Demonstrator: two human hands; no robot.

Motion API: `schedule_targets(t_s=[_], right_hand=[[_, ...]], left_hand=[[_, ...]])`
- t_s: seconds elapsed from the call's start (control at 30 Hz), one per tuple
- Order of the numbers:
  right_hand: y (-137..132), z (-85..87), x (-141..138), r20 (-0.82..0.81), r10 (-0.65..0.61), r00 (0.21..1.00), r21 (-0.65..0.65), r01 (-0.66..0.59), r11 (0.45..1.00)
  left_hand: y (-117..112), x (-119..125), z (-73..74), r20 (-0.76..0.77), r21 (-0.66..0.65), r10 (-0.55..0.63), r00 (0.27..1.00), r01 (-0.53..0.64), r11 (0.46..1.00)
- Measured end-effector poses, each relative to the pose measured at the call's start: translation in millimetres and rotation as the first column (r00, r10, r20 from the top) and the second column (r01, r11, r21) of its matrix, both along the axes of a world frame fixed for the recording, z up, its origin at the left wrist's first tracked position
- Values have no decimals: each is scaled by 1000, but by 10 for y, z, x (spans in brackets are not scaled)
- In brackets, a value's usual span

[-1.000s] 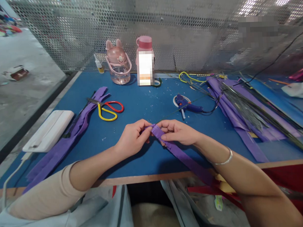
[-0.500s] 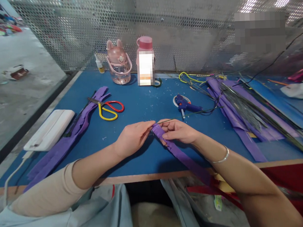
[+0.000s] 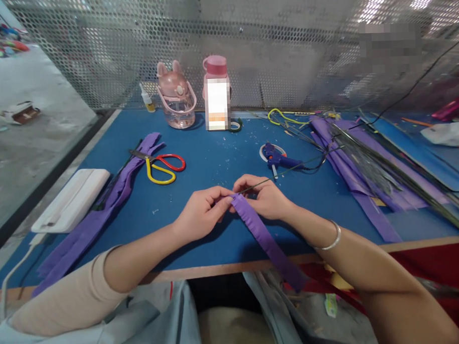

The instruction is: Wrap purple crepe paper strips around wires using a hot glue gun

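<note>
Just above the table's front part, my left hand point(image 3: 203, 209) pinches the gathered top end of a purple strip point(image 3: 265, 236) between thumb and fingertips. Its long tail slants down to the right and hangs past the table edge. Close beside it, my right hand point(image 3: 270, 199) has its fingers curled at the same end, with its thumb partly hidden behind the strip. A thin dark green wire stem point(image 3: 257, 184) runs from the pinched end across the right fingers, up to the right.
Yellow-and-red-handled scissors point(image 3: 160, 168) lie left beside more purple strips point(image 3: 117, 198) and a white power bank point(image 3: 70, 200). A blue glue gun point(image 3: 279, 157) rests on a tape roll. Bottles point(image 3: 176, 101) and a phone point(image 3: 217, 104) stand behind; purple sheets point(image 3: 338, 158) and stems lie right.
The strip has turned so its smooth face shows, and its tail has swung left. My right thumb has gone from the strip's front to behind it. The green stem shows more clearly.
</note>
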State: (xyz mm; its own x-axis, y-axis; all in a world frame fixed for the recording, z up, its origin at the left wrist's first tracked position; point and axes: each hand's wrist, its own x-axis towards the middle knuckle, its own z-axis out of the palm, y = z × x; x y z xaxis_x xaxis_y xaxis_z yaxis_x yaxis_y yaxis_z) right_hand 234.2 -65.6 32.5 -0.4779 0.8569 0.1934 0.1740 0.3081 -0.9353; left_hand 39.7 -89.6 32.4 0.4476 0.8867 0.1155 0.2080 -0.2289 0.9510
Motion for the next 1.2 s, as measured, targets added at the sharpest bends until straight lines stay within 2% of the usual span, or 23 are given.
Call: schedule_targets(t_s=[0.13,0.33,0.5,0.73,0.83,0.9,0.97,1.03,1.1,1.2], right_hand=[[-18,-8,6,-9,-6,1000,26,7,1000],[-19,21,23,-20,34,999,-9,-34,999],[-14,21,23,21,34,999,7,-34,999],[-23,23,14,-17,70,997,-101,-71,992],[-17,32,32,12,77,997,-61,-76,995],[-4,36,53,35,87,996,5,-87,996],[16,35,74,69,115,991,96,-122,988],[38,24,88,105,142,984,175,-159,972],[54,8,92,101,126,987,183,-143,973],[61,-7,88,49,48,998,89,-52,995]], left_hand=[[-13,4,29,-68,47,7,998,-4,999],[-23,-22,14,-153,188,44,987,-14,982],[-19,-36,13,-208,266,33,978,24,964],[-33,-40,10,-233,304,-1,972,73,950],[-33,-31,22,-196,221,-14,981,58,974],[-20,-23,37,-104,28,-61,993,65,998],[3,-16,48,20,-214,-117,993,119,970],[29,-15,52,83,-353,-170,982,189,916],[49,-21,48,47,-366,-200,979,203,908],[60,-31,33,6,-300,-141,990,136,944]])
